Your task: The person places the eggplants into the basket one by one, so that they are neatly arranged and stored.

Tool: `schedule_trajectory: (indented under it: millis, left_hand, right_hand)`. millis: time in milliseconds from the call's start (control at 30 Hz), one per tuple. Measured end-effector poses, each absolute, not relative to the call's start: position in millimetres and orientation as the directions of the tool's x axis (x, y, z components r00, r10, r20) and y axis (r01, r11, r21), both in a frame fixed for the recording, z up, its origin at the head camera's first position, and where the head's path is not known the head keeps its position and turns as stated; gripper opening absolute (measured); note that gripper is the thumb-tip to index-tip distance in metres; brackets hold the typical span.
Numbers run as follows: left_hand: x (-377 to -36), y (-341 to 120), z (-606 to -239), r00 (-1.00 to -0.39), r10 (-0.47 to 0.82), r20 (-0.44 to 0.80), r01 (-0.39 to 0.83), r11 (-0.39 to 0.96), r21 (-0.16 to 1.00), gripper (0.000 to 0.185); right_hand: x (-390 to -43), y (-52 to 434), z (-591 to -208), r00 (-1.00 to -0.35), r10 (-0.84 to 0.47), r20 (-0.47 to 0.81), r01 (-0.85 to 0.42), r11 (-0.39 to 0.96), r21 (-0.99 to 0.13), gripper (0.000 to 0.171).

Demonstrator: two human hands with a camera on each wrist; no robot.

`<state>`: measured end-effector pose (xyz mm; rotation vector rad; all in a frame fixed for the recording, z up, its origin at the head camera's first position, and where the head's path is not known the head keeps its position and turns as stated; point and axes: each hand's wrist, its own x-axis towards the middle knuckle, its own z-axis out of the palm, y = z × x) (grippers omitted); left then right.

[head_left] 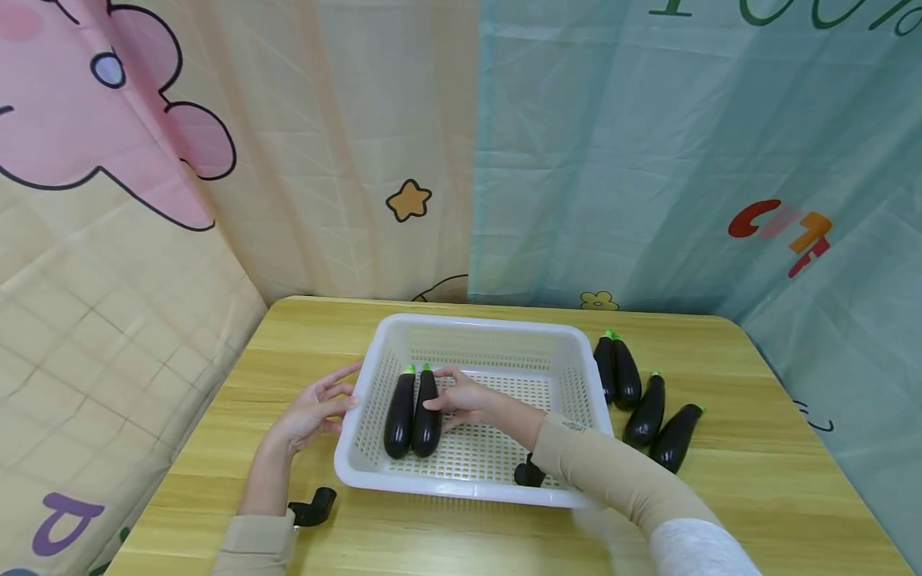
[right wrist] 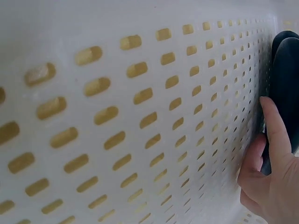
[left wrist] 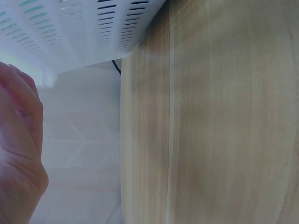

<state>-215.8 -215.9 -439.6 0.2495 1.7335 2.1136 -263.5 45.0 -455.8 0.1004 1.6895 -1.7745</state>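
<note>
**Eggplants going into the white basket**

The person seems to be in the middle of filling a basket with eggplants. The right hand is inside the white basket. Its fingers lie along the second eggplant and curl around it, so it is holding this one. The wrist view shows the same thing: the fingers press on the dark skin down near the basket floor. It looks like the eggplant is just being laid in its place.

The left hand is outside the basket, at its left wall. The fingers are straight and loose and touch the rim. It holds nothing. It seems to keep the basket from sliding.

The basket sits in the middle of the wooden table. It has little holes all over. Two eggplants lie in it, side by side and touching, by the left wall, with their green tips pointing to the far edge. The first eggplant is the one nearest the wall. The rest of the basket floor is bare.

Four more eggplants lie on the table, just beside the right wall of the basket.

The next move would call for letting go gently, so the eggplant does not roll, then reaching over the right wall for one of the four.
</note>
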Motion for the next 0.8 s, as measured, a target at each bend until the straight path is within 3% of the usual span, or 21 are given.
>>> schedule_trajectory:
  millis: [800]
  left_hand:
    - [-215.4, -216.3, -440.2, -0.901, 0.424, -0.091, -0.182, -0.178, 0.967, 0.058]
  right_hand:
    - [-262.8, 50.5, -449.3, -0.718, -0.449, -0.532, 0.444, 0.294, -0.847, 0.065]
